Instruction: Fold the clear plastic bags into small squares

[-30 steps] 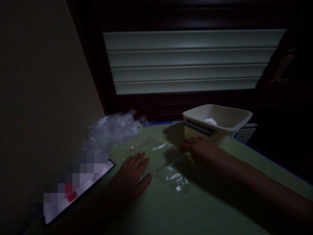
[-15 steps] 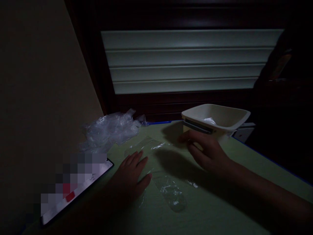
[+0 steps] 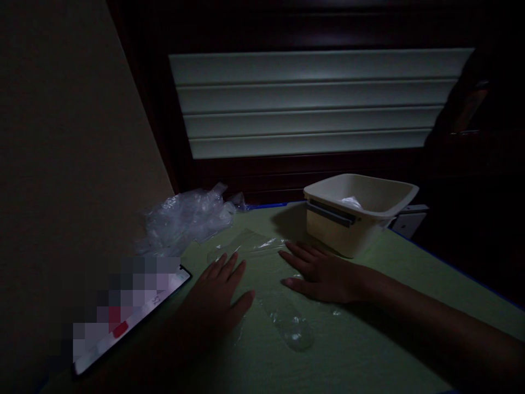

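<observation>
A thin, clear plastic film piece lies spread on the green table top, with a rounded lobe pointing toward me; I cannot tell its exact kind. My left hand rests palm down on its left side, fingers spread. Flat on its right side is my right hand, fingers stretched out and holding nothing. The palms hide parts of the film. Just beyond my right hand stands a cream plastic bin with a grey handle and some clear plastic inside.
A heap of crumpled clear plastic sits at the back left against the wall. Nearer, a phone with a lit screen lies left of my left hand. A dark wooden panel with pale slats rises behind the table.
My right hand has come down from a raised position in front of the bin and now lies flat on the film. The left hand stays put.
</observation>
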